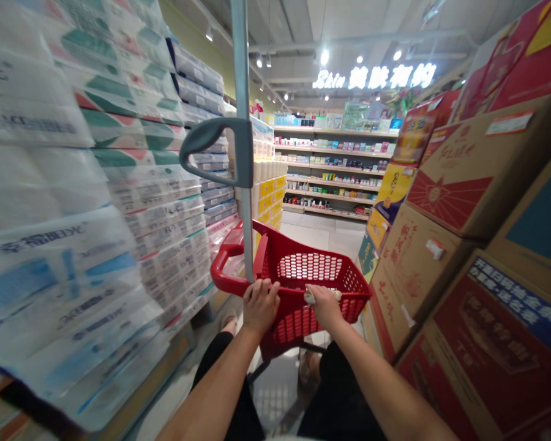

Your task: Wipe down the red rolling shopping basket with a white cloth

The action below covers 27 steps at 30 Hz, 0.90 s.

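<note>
A red plastic shopping basket (349,278) on wheels stands in front of me in a narrow aisle. Its grey pull handle (241,159) rises upright from its near left corner. My left hand (259,304) is closed on the basket's near rim, right at the foot of the handle pole. My right hand (322,304) rests on the same rim further right, fingers curled around a small whitish object I cannot make out. The basket's inside looks empty as far as it shows.
Stacked packs of tissue paper (96,202) wall the left side. Piled cardboard boxes (468,245) line the right. Shelves of small products (335,177) stand at the aisle's far end under a lit sign. My legs and the tiled floor (321,236) show below.
</note>
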{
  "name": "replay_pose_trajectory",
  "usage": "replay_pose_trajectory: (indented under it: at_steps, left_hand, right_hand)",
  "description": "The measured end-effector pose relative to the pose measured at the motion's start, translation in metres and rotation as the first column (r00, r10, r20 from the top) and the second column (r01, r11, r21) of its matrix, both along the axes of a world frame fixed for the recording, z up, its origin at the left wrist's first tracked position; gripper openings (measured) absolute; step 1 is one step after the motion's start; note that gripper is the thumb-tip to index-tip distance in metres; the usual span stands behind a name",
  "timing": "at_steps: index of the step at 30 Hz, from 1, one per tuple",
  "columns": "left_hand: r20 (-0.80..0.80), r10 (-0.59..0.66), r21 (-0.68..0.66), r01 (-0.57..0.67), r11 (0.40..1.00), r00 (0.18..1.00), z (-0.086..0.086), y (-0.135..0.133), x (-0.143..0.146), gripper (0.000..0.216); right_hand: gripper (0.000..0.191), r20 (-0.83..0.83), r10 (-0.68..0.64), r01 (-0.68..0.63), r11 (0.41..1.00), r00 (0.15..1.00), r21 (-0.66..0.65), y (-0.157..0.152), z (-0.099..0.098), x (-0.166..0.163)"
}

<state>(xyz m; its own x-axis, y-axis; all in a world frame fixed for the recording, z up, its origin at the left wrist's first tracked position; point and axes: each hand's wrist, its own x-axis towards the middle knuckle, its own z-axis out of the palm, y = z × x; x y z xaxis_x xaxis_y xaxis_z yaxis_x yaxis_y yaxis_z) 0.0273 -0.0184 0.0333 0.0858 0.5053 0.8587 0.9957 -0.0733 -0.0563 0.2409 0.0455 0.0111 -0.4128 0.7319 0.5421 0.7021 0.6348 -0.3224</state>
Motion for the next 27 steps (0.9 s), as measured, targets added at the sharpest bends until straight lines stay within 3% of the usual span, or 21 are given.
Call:
replay_pose_trajectory:
  at_steps: [7,14,21,27]
  left_hand:
    - [-0.004,-0.011,0.003,0.012,1.000,1.000,-0.001,-0.001,-0.001,0.024]
    - [0.036,0.005,-0.022,-0.004,1.000,0.999,-0.003,-0.001,0.003,0.025]
    - [0.055,-0.015,-0.063,0.018,0.998,0.998,-0.003,-0.003,0.002,0.027]
    - [0.023,-0.012,-0.040,0.013,0.999,1.000,-0.003,-0.006,-0.002,0.026]
  right_hand:
    - [0.060,-0.036,-0.114,0.118,0.985,0.993,0.127,0.014,-0.029,0.031]
    - [0.044,-0.052,-0.280,0.278,0.960,0.959,-0.033,0.000,-0.005,-0.005]
    - [0.044,-0.072,-0.115,0.113,0.993,0.991,-0.039,-0.017,0.013,-0.053]
    - [0.056,-0.044,0.007,-0.006,1.000,0.999,0.019,-0.019,0.007,-0.041]
